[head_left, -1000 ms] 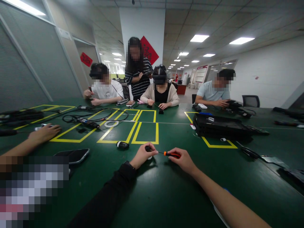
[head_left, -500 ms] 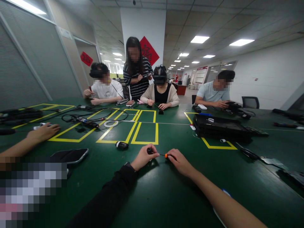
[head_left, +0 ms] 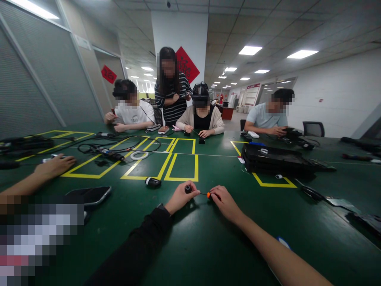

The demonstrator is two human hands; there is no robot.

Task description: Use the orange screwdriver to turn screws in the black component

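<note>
Just in front of me, my left hand [head_left: 179,198] is closed round a small black cylindrical part [head_left: 187,189] with a round opening on top. My right hand [head_left: 225,201] is closed on the handle of a screwdriver [head_left: 208,195], whose orange collar shows at the fingertips. Its thin dark shaft reaches left to the thumb and fingers of my left hand. Whether the tip touches the black part is hidden by those fingers. A separate black cylinder with a white band [head_left: 152,182] lies on the table to the left of my left hand.
Yellow tape rectangles [head_left: 181,178] mark the green table [head_left: 190,246]. Black trays [head_left: 276,161] are stacked at right. A phone [head_left: 89,195], a tape roll [head_left: 139,155] and cables [head_left: 125,140] lie left. Another person's hand [head_left: 56,166] rests at far left; several people are opposite.
Both my hands stay almost where they were, still on the black part and the screwdriver. My right hand shifts very slightly. The standing person's arms move a little.
</note>
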